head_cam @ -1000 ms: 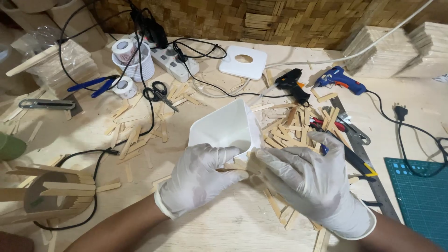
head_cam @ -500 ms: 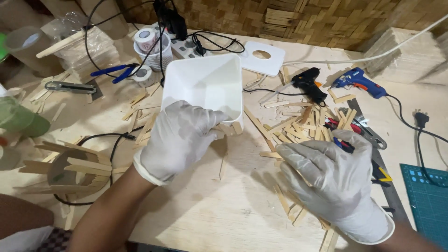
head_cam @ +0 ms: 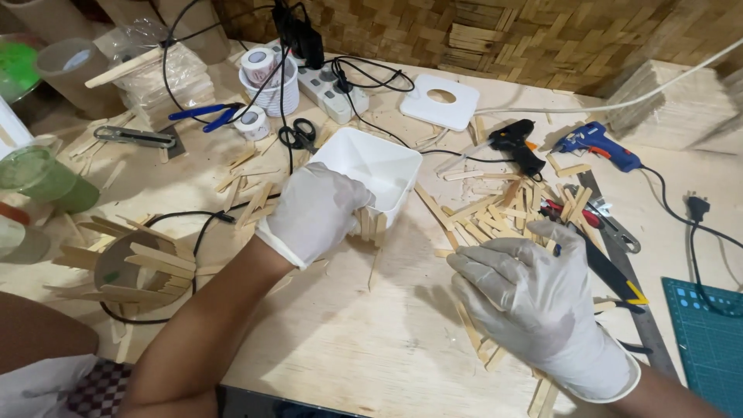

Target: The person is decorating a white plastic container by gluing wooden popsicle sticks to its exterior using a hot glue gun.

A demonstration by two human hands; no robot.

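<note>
White square box [head_cam: 375, 166] gripped by left hand [head_cam: 313, 213]; right hand [head_cam: 526, 294] hovers loosely curled, apart.

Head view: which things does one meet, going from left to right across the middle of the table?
Round stand of wooden sticks → left gloved hand on the white square plastic container → pile of flat wooden sticks → right gloved hand → long metal ruler → green cutting mat.

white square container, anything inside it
The white square container shows a bare white interior as far as visible. The gloved left hand covers its near wall and corner, so that part stays unseen.
</note>
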